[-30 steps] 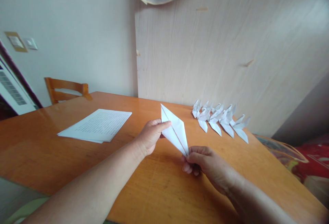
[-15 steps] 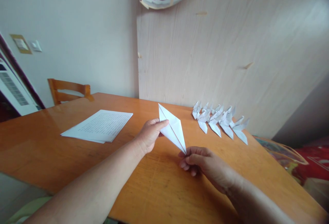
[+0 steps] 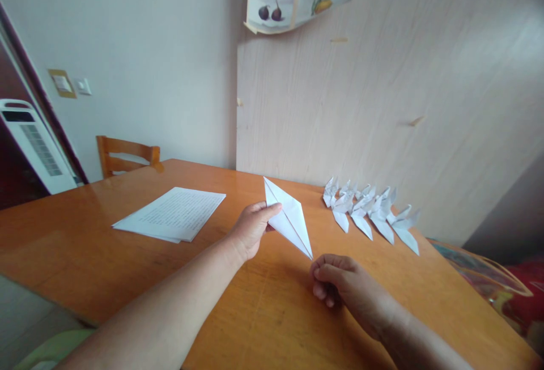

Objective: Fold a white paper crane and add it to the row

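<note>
My left hand [image 3: 253, 228] pinches a folded white paper kite shape [image 3: 291, 217] by its left edge, thumb on top and fingers behind. The folded paper is held above the table, with a seam down its length and its narrow point slanting down to the right. Just below that point is my right hand [image 3: 335, 279], its fingers curled in and closed. The paper's tip shows outside the right fingers, at or very near them. Several white folded paper cranes [image 3: 361, 211] stand in rows at the right back of the table.
A stack of printed sheets [image 3: 174, 214] lies on the left part of the wooden table [image 3: 238, 313]. Behind it stands a wooden chair [image 3: 127, 157]. A wall panel [image 3: 323, 103] rises at the table's back edge. Red and clear bags [image 3: 501, 279] sit beyond the right edge.
My right hand has slid off the paper's lower tip, which it was pinching, and is slightly lower right. The left hand keeps its hold. The view has tilted up and turned left.
</note>
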Demonstrator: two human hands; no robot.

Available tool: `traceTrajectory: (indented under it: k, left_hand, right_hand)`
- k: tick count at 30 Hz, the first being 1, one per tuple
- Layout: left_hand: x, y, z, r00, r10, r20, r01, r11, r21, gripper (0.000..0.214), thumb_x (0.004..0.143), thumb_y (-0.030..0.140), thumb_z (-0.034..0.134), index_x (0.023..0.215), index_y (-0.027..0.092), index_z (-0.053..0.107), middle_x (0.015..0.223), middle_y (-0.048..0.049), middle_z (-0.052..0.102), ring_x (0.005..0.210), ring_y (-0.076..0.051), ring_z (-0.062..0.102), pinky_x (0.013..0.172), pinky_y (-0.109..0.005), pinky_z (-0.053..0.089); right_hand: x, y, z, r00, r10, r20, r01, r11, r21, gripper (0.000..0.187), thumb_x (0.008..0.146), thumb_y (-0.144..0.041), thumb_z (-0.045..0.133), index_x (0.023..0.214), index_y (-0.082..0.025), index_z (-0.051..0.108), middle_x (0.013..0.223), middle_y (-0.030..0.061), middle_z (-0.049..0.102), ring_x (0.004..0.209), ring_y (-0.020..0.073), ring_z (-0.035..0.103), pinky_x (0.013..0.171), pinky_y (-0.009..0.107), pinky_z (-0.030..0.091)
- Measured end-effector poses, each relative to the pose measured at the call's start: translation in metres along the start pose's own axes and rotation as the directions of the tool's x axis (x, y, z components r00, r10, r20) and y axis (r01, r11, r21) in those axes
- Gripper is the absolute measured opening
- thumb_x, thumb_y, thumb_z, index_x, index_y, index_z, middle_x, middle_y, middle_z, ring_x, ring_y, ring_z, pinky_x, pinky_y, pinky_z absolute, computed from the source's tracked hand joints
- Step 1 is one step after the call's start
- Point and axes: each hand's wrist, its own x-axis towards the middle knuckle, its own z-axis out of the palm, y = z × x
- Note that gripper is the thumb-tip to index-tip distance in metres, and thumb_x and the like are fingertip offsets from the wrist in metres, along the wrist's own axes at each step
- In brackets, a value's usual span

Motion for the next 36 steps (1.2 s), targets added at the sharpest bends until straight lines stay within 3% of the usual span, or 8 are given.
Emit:
traceTrajectory:
  k: [6,10,13,20,26,31,36]
  left_hand:
    - [0.001,0.000,-0.002,1.000,-0.010,0.016,0.010,1.000,-0.003,0.035,0.076,0.039,0.075,0.097,0.011,0.071,0.099,-0.0134,0.071,0.087,-0.020,0.064,0.077,-0.031,0.047]
    - [-0.001,-0.002,-0.001,0.999,-0.031,0.034,0.031,0.999,-0.007,0.037,0.074,0.041,0.077,0.096,0.012,0.071,0.099,-0.0130,0.072,0.088,-0.021,0.064,0.077,-0.031,0.046]
    - [-0.004,-0.005,0.002,0.997,-0.052,0.057,0.053,0.999,-0.013,0.037,0.072,0.044,0.078,0.091,0.013,0.072,0.095,-0.0110,0.072,0.084,-0.019,0.064,0.075,-0.029,0.045]
    - [-0.019,-0.017,0.017,0.986,-0.106,0.129,0.107,0.994,0.006,0.036,0.074,0.046,0.076,0.089,0.013,0.073,0.084,-0.0082,0.071,0.072,-0.016,0.060,0.070,-0.028,0.040]
    - [-0.026,-0.019,0.024,0.971,-0.170,0.170,0.176,0.984,-0.016,0.038,0.069,0.045,0.081,0.087,0.013,0.073,0.083,-0.0082,0.070,0.073,-0.017,0.059,0.071,-0.029,0.042]
    - [-0.017,-0.018,0.017,0.978,-0.151,0.141,0.159,0.986,-0.043,0.036,0.069,0.044,0.081,0.083,0.013,0.071,0.084,-0.0083,0.070,0.075,-0.018,0.061,0.075,-0.031,0.044]
    - [-0.005,-0.013,0.005,0.992,-0.090,0.088,0.096,0.993,-0.063,0.035,0.066,0.045,0.082,0.073,0.014,0.066,0.075,-0.0031,0.064,0.070,-0.013,0.056,0.069,-0.026,0.040]
  right_hand:
    - [0.002,0.003,-0.005,0.999,-0.049,-0.015,0.049,0.999,0.006,0.015,0.079,-0.028,0.054,0.072,-0.017,0.061,0.058,0.0000,0.058,0.054,0.0120,0.049,0.051,0.025,0.034]
    - [0.005,0.000,-0.011,0.978,-0.114,-0.175,0.108,0.993,-0.044,0.016,0.080,-0.031,0.056,0.072,-0.019,0.061,0.060,-0.0012,0.054,0.056,0.0129,0.046,0.053,0.027,0.033]
    - [0.006,-0.002,-0.013,0.945,-0.180,-0.272,0.165,0.983,-0.078,0.020,0.084,-0.039,0.058,0.084,-0.020,0.065,0.076,0.0015,0.061,0.071,0.0159,0.053,0.061,0.028,0.038]
    - [0.003,-0.006,-0.001,0.966,-0.243,-0.092,0.249,0.966,0.069,0.042,0.085,-0.056,0.062,0.108,-0.020,0.067,0.097,0.0056,0.069,0.087,0.0217,0.059,0.076,0.030,0.045]
    - [0.005,-0.002,0.003,0.984,-0.175,-0.014,0.175,0.973,0.152,0.039,0.079,-0.052,0.070,0.098,-0.018,0.071,0.083,0.0043,0.070,0.080,0.0226,0.062,0.074,0.031,0.046]
    - [0.004,-0.001,0.001,0.986,-0.165,0.026,0.159,0.973,0.169,0.032,0.079,-0.045,0.072,0.098,-0.019,0.073,0.082,0.0035,0.071,0.078,0.0212,0.063,0.072,0.030,0.046]
    - [0.003,0.000,0.000,0.988,-0.138,0.069,0.124,0.977,0.173,0.036,0.077,-0.045,0.073,0.100,-0.018,0.074,0.086,0.0059,0.072,0.076,0.0208,0.062,0.069,0.029,0.046]
